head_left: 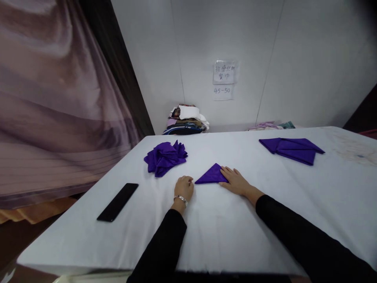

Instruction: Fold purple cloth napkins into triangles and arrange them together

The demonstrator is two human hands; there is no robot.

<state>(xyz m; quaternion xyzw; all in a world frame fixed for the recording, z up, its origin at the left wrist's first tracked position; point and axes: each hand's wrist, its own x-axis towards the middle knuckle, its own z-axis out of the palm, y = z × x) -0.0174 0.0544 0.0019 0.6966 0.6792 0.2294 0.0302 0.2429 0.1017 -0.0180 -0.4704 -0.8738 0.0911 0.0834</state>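
A purple cloth napkin (pixel 211 175), folded into a triangle, lies flat on the white-covered table (pixel 226 236). My right hand (pixel 234 181) rests on its right part with the fingers stretched out, hiding that corner. Just off the napkin's left tip is my left hand (pixel 184 187), a bracelet on its wrist. Its fingers are curled downward and partly hidden, so whether they hold anything does not show. Further back on the left sits a bunched, pleated purple napkin (pixel 165 157). Another folded purple napkin (pixel 291 149) lies at the back right.
A flat black rectangular object (pixel 118 202) lies on the table's left side. Behind the table are a stack of folded clothes (pixel 187 120) and more cloth (pixel 269 125). Handwritten paper signs (pixel 224 78) hang on the wall. A large draped curtain (pixel 59 98) borders the left.
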